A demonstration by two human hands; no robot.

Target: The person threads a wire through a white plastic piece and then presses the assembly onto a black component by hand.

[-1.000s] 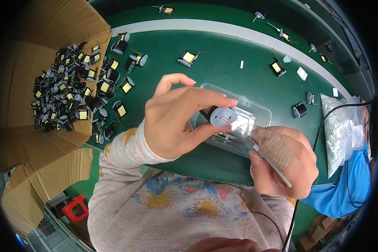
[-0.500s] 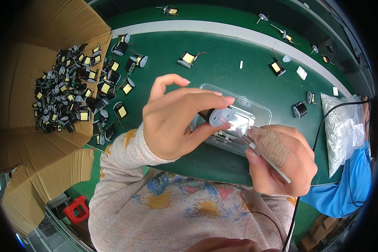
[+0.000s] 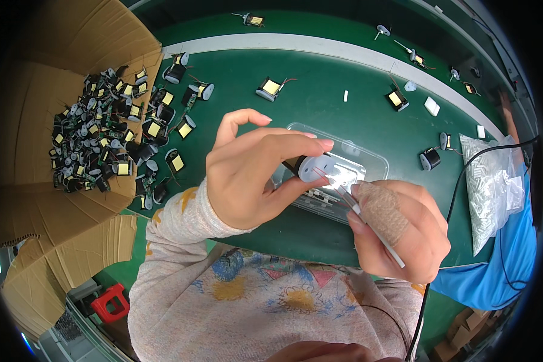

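My left hand [image 3: 247, 172] pinches a small black part with a round grey end cap [image 3: 315, 169] between thumb and forefinger. The cap faces right, and thin wires run from it toward my right hand [image 3: 401, 232]. That hand grips a slender light-grey tool [image 3: 385, 241], probably tweezers, pointing at the wires; its tips are too small to make out clearly. A brown bandage [image 3: 383, 211] wraps one finger of this hand. Beneath both hands lies a clear plastic tray [image 3: 377, 160] with small metallic and white pieces, partly hidden by my fingers.
At the left, a cardboard box [image 3: 36, 114] holds a heap of similar black parts [image 3: 93, 133], some spilling onto the green table [image 3: 223, 66]. A bag of white pieces [image 3: 485, 187] lies at the right beside a black cable [image 3: 458, 187]. Another person's arm [image 3: 508, 114] shows beyond.
My right hand has shifted slightly left with the tool, closer to the grey cap. My left hand has barely moved. Another person's arm has come into sight at the far right.
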